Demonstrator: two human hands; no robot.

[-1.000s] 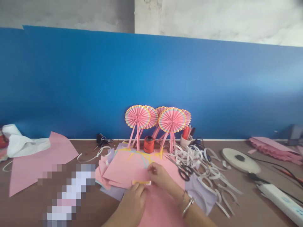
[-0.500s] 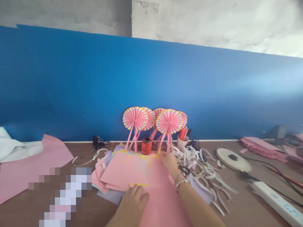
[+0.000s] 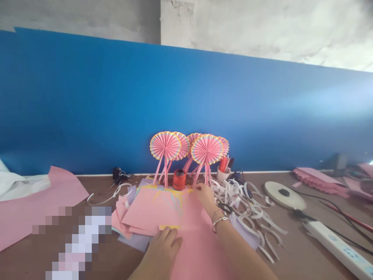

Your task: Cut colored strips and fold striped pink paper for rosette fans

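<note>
My left hand (image 3: pixel 161 251) lies flat with fingers together on a pink paper sheet (image 3: pixel 194 249), its fingertips beside a small yellow strip (image 3: pixel 169 227). My right hand (image 3: pixel 204 195), with bracelets at the wrist, reaches forward to the far edge of the stacked pink sheets (image 3: pixel 148 210), close to the stems of the pink pleated paper fans (image 3: pixel 186 149) that stand against the blue wall. Its fingers curl toward the fan stems; whether they hold anything is hidden. An orange tape roll (image 3: pixel 179 179) stands just left of that hand.
White curled paper strips (image 3: pixel 250 206) and black scissors (image 3: pixel 225 207) lie right of my hand. A cup of pens (image 3: pixel 224 171), a round white disc (image 3: pixel 284 194), a power strip (image 3: pixel 335 241), more pink paper (image 3: pixel 26 210) at left and pleated pink paper (image 3: pixel 320 179) at far right.
My right hand left the yellow strip near my left hand and reached forward to the fan stems. My left hand stayed flat on the pink sheet. The view shifted slightly.
</note>
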